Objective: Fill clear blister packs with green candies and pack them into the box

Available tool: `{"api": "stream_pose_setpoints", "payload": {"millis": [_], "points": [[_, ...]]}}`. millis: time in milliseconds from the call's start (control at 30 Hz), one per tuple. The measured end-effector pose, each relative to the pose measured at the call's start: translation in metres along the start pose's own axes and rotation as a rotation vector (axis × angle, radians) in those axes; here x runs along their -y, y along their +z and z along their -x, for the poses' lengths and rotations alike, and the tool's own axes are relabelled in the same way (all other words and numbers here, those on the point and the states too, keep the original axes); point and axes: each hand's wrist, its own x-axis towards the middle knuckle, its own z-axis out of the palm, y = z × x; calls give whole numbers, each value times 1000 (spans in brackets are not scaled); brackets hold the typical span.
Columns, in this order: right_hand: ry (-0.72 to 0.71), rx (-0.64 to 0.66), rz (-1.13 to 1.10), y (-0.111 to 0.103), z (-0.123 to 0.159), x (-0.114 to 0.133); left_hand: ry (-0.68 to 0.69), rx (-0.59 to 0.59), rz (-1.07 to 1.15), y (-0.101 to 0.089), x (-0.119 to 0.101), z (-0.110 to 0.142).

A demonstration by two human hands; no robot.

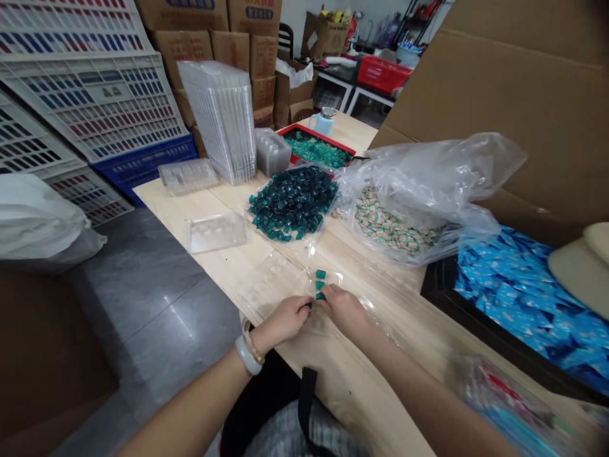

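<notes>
Left hand (284, 320) and right hand (342, 311) close together, nearly touching, above a clear tray (266, 285); left fingertips pinching a teal pod (309, 306); three more pods (320, 285) in a short line running away from the body, just beyond the right fingers (328, 293).

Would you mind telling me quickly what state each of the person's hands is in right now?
Left hand: closed, apparently pinching a small teal piece.
Right hand: touching or right beside another teal piece; cannot tell whether it holds it.
</notes>
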Motion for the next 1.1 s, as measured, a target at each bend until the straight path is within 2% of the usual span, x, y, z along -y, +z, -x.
{"api": "stream_pose_setpoints", "payload": {"millis": [200, 367, 467, 567, 867, 1033, 1100], "points": [[-127, -1, -73, -3, 5, -5, 34, -24, -86, -1, -3, -2], [-72, -78, -10, -3, 4, -3, 42, -42, -108, 2, -2, -3], [-102, -47, 53, -2, 2, -3, 44, -30, -141, 2, -2, -5], [-132, -53, 24, 2, 5, -8, 20, -41, -191, 2, -2, -6], [-11, -285, -484, 36, 19, -26, 21, -49, -278, 7, -7, -2], [69, -276, -880, 48, 19, -40, 16, -44, -342, 10, -7, -3], [84, -260, -905, 47, 19, -43, 20, -56, -362, 11, -8, -1]]}}
